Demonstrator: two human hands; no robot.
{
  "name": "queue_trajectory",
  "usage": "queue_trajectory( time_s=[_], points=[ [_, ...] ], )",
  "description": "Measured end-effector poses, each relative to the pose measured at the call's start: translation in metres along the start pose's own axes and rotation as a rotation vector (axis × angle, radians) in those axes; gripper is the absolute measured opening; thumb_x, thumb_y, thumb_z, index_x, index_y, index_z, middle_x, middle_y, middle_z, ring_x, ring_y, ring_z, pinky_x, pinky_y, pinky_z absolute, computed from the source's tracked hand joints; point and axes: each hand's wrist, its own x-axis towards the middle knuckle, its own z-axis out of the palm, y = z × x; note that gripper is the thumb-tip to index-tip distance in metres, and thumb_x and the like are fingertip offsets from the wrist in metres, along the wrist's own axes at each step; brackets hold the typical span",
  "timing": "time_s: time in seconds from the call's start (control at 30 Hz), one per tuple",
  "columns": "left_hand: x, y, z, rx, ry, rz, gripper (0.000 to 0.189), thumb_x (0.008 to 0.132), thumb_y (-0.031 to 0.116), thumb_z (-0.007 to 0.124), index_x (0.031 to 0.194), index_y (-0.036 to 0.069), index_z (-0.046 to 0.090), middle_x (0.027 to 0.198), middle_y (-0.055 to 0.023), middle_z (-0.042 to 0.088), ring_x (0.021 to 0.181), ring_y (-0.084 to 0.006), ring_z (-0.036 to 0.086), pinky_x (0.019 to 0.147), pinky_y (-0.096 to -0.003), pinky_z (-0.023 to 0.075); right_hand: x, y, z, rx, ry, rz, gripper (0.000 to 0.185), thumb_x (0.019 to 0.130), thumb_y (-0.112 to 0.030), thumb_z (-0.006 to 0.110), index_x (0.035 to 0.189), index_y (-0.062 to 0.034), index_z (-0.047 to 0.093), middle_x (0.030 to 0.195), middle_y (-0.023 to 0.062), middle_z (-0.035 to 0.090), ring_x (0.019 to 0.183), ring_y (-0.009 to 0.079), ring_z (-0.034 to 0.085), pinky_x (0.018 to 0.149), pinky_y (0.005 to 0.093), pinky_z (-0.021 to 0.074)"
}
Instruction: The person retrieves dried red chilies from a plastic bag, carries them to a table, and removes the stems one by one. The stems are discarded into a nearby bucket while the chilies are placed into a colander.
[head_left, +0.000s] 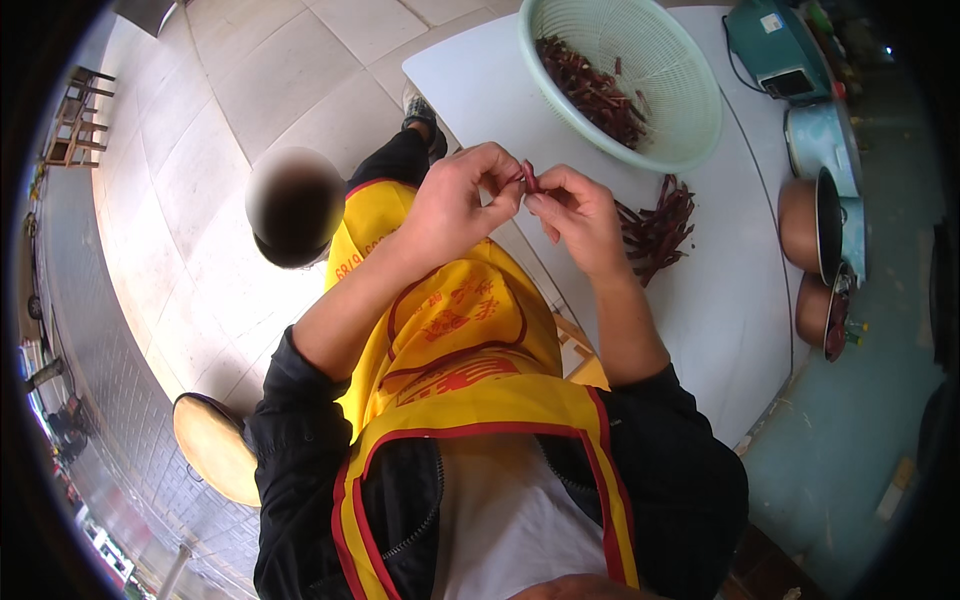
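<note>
Above the apron at the table's edge, my left hand (469, 199) and my right hand (574, 210) meet at a small dark red dried chili (530, 177). Both pinch it between thumb and fingers. Just beyond my right hand, a loose pile of dried chilies (660, 229) lies on the white table (705, 322), partly hidden by that hand and forearm. A pale green plastic colander (675, 82) stands farther off on the table, with many short dark red chili pieces (589, 94) gathered on its left side.
Copper-coloured pots (799, 225) and a light blue pot (821, 146) line the table's right side. A green appliance (784, 56) stands at the far right. On the left are a round stool (214, 450), a blurred dark round thing (295, 210) and wooden chairs (79, 124).
</note>
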Motion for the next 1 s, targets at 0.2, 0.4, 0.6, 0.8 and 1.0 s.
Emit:
queue_trajectory(
  time_s=[0.2, 0.4, 0.6, 0.8, 1.0],
  points=[
    [-0.011, 0.004, -0.010, -0.063, -0.127, -0.168, 0.005, 0.086, -0.003, 0.057, 0.090, -0.001, 0.055, 0.080, -0.0020, 0.057, 0.077, -0.0100, 0.057, 0.069, -0.0248, 0.0490, 0.007, 0.000, 0.008, 0.234, 0.036, 0.080, 0.008, 0.093, -0.009, 0.067, 0.094, -0.0035, 0.061, 0.075, 0.0002, 0.057, 0.056, 0.0041, 0.047, 0.048, 0.0196, 0.0369],
    [-0.028, -0.016, -0.013, -0.624, -0.113, -0.438, 0.012, 0.086, 0.005, 0.049, 0.096, 0.000, 0.055, 0.081, -0.0046, 0.058, 0.069, -0.0136, 0.058, 0.055, -0.0236, 0.0455, 0.020, 0.001, -0.001, 0.762, 0.108, 0.122, 0.005, 0.095, -0.012, 0.065, 0.096, -0.0093, 0.061, 0.089, 0.0025, 0.062, 0.066, 0.0076, 0.056, 0.055, 0.0205, 0.0439],
    [-0.035, -0.026, -0.011, -0.984, 0.006, -0.585, 0.026, 0.088, 0.009, 0.044, 0.109, 0.001, 0.056, 0.075, -0.0047, 0.052, 0.052, -0.0101, 0.041, 0.042, -0.0224, 0.0280, 0.023, 0.013, 0.008, 0.833, 0.068, 0.176, 0.004, 0.098, -0.010, 0.058, 0.100, -0.0070, 0.059, 0.101, 0.0080, 0.061, 0.075, 0.0104, 0.058, 0.064, 0.0209, 0.0508],
    [-0.041, -0.024, -0.013, -0.780, -0.117, -0.466, 0.025, 0.099, 0.030, 0.060, 0.098, 0.005, 0.064, 0.070, 0.0042, 0.048, 0.051, -0.0029, 0.036, 0.044, -0.0191, 0.0273, 0.026, 0.021, 0.016, 0.770, 0.044, 0.155, 0.005, 0.096, -0.007, 0.060, 0.101, -0.0066, 0.058, 0.097, 0.0077, 0.064, 0.077, 0.0112, 0.063, 0.068, 0.0230, 0.0555],
    [-0.045, -0.023, -0.025, -0.592, -0.097, -0.438, 0.022, 0.097, 0.025, 0.064, 0.092, 0.004, 0.066, 0.072, 0.0051, 0.052, 0.058, -0.0017, 0.042, 0.049, -0.0180, 0.0330, 0.022, 0.022, 0.022, 0.542, 0.072, 0.092, 0.008, 0.093, -0.003, 0.063, 0.099, -0.0045, 0.059, 0.092, 0.0072, 0.066, 0.076, 0.0129, 0.066, 0.069, 0.0260, 0.0570]
  ],
)
